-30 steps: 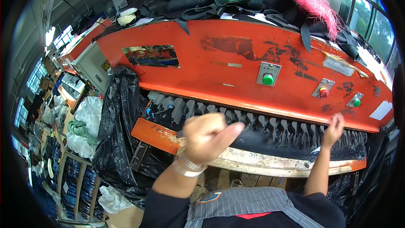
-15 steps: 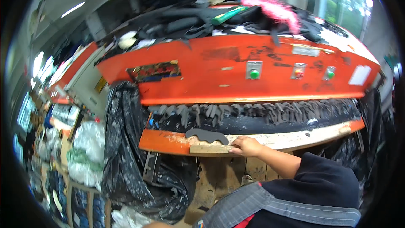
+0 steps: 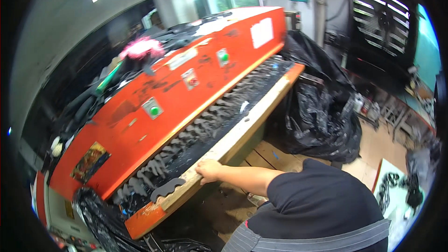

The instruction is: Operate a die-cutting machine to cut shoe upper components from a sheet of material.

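Pale, scuffed wood is what the right hand (image 3: 208, 170) is on, with the fingers bunched at the front edge of the low bench (image 3: 145, 219) (whether they're pinching anything there, I can't tell, since the undersides are hidden). Only this one hand is in view, with a bare forearm running back to a black sleeve (image 3: 298, 182).

Just beside the hand, toward the orange end of the bench, sits a dark grey wavy-edged piece (image 3: 167, 188). It's lying flat near the front edge, apart from the fingers. Further in, a long row of grey strips (image 3: 205, 123) runs along the black surface, bunched up close and overlapping, kind of like crumpled ribbons. One little white scrap (image 3: 244, 107) lies nearer the far end.

Behind all that is a big orange-red machine (image 3: 123, 133), paint pretty beat up, with a green button (image 3: 154, 110), a red button (image 3: 192, 81) and another green button (image 3: 225, 57) on its front. On top there's dark material in a heap, plus a fluffy pink bundle (image 3: 142, 48) and a long green thing (image 3: 108, 79). Crinkly black plastic (image 3: 322, 126) hangs past the far end, above wooden floorboards (image 3: 263, 156).
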`<move>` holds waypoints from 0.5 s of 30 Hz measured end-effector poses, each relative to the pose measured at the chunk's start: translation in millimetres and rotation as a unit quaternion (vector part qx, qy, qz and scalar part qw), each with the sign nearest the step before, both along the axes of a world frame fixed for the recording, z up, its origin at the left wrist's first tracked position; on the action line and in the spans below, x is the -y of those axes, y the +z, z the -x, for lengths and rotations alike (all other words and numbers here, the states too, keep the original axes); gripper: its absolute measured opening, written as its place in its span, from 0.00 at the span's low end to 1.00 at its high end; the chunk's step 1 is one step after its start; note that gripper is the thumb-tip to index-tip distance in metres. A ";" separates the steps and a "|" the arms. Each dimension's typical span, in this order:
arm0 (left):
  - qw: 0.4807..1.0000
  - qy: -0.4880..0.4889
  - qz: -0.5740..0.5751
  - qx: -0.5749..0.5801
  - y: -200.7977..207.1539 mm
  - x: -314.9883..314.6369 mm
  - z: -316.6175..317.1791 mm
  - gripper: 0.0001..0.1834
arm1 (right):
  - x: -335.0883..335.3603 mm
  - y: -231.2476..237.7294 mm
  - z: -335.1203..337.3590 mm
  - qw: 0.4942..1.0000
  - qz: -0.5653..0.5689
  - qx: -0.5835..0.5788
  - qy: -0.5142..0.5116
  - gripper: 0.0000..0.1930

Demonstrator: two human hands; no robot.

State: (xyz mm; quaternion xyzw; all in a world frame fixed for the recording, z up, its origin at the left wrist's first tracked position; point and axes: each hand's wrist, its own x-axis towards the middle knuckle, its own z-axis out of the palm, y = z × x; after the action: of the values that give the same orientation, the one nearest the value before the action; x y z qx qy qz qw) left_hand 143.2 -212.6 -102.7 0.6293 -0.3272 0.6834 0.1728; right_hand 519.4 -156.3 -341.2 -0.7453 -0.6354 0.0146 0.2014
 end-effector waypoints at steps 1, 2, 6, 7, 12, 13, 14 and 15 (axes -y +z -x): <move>1.000 -0.018 -0.006 -0.022 -0.5 -2.1 -8.1 0.08 | -1.3 0.2 -2.5 1.000 -0.007 0.000 -0.008 0.28; 0.999 -0.028 -0.010 -0.042 -1.0 -2.7 -14.0 0.08 | 0.5 5.6 -3.0 1.000 -0.003 0.002 -0.009 0.28; 0.992 -0.038 -0.023 -0.118 -3.8 -1.0 -32.7 0.07 | 9.5 17.4 -12.1 1.000 0.018 0.018 -0.013 0.27; 0.990 -0.038 -0.025 -0.135 -4.4 -2.4 -38.1 0.07 | 11.8 17.5 -14.7 1.000 0.018 0.016 -0.015 0.27; 0.976 -0.018 -0.028 -0.217 1.4 -29.7 -68.1 0.06 | -1.6 16.6 -9.6 0.999 0.021 0.023 -0.016 0.27; 0.972 -0.013 -0.028 -0.234 3.5 -40.4 -76.2 0.06 | -7.8 14.9 -6.9 1.000 0.009 0.017 -0.014 0.27; 0.968 -0.006 -0.024 -0.249 4.4 -48.8 -87.8 0.06 | -10.9 10.4 -9.7 1.000 0.002 0.014 -0.008 0.26; 0.964 0.006 -0.016 -0.265 4.6 -61.6 -96.5 0.06 | -13.9 5.9 -10.0 1.000 -0.005 0.007 0.009 0.26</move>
State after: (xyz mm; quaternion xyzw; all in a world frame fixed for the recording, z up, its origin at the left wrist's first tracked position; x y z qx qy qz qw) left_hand 239.7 -151.0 -98.1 0.7927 -0.2766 0.4879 0.2389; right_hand 529.3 -142.4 -335.3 -0.7388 -0.6432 0.0081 0.2009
